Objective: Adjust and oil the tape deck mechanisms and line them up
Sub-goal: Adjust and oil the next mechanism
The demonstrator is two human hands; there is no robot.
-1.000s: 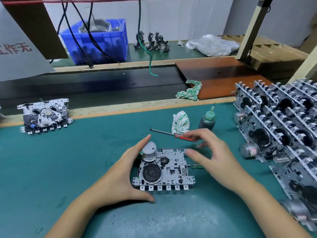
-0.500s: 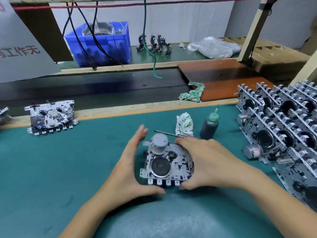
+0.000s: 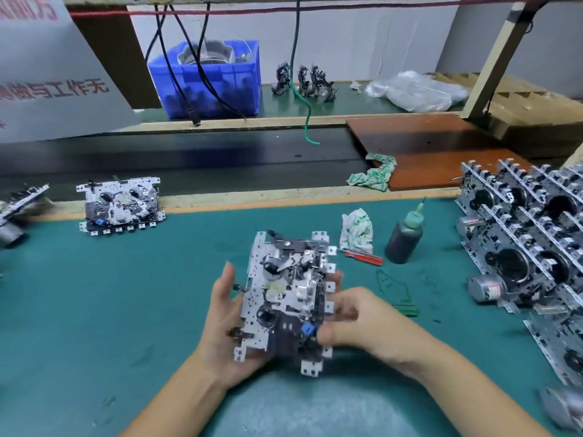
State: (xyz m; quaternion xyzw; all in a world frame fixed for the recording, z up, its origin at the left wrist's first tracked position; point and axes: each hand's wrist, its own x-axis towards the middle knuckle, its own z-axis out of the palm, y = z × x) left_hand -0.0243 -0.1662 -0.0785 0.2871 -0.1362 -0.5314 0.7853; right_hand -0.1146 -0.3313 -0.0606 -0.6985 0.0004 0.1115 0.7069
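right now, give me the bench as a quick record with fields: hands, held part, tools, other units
left hand: left hand cradles the held mechanism from below and its left edge
right hand: right hand grips its right edge, thumb on the front
held part: held mechanism lifted off the green mat, long side upright, linkage side toward the camera
tools: oil bottle upright; red screwdriver lying beside it; crumpled cloth
other units: lined-up mechanisms at right; single mechanism at far left
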